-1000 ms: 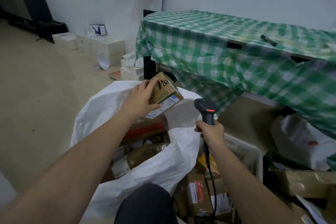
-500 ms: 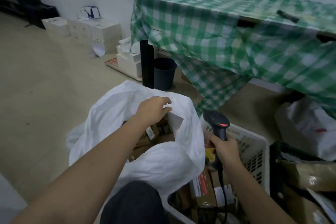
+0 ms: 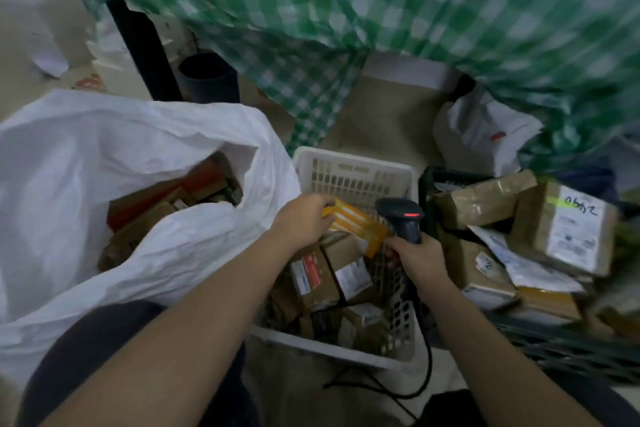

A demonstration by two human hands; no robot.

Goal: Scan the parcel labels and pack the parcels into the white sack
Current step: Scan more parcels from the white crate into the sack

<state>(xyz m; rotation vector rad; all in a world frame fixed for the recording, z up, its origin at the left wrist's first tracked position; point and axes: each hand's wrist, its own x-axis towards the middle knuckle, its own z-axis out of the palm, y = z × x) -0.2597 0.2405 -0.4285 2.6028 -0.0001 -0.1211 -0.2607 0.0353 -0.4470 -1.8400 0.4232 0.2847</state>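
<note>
My left hand [image 3: 304, 218] grips one end of a yellow parcel with white stripes [image 3: 356, 224] over the white plastic basket [image 3: 353, 166]. My right hand [image 3: 417, 258] holds the black barcode scanner [image 3: 401, 218] by its handle, its red light lit, just right of that parcel. Several brown taped parcels [image 3: 318, 276] lie in the basket below. The white sack [image 3: 104, 149] stands open to the left with cardboard parcels [image 3: 166, 201] inside.
A dark crate [image 3: 429, 184] on the right holds more brown parcels [image 3: 568, 225] and mailers. A table with a green checked cloth [image 3: 381, 10] overhangs behind, with a black bin [image 3: 209, 78] and a table leg under it. A white bag [image 3: 485, 130] lies at the back right.
My left hand dropped the earlier box into the sack, then crossed right to the basket and took the yellow parcel. The view tilted down. My right hand kept the scanner.
</note>
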